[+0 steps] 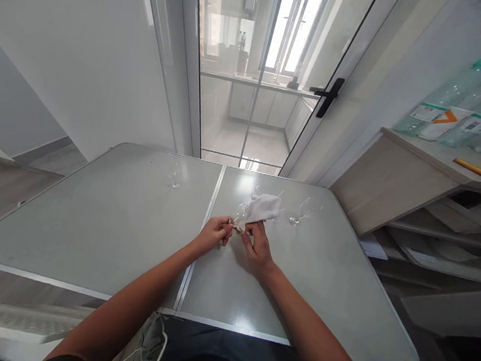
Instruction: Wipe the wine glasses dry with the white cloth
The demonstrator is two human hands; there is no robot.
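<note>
Above the middle of the table (113,231), my two hands are close together, fingertips nearly meeting. My left hand (218,233) is closed in a pinch on a small thing between the hands; its kind is too small to make out. A white cloth (264,207) drapes over the fingers of my right hand (257,246), which is closed on it. Thin clear pieces stick out around the cloth. To the right lies a clear, glassy object (295,220) with fine outlines. Another clear object (173,185) is on the left half of the table.
A metal seam (211,206) divides the tabletop. Beyond its far edge is a glass door with a black handle (329,97). On the right, a wooden shelf unit (414,167) carries clear plastic bottles (448,117) and a yellow-red packet (477,170). White cables (162,345) hang at the near edge.
</note>
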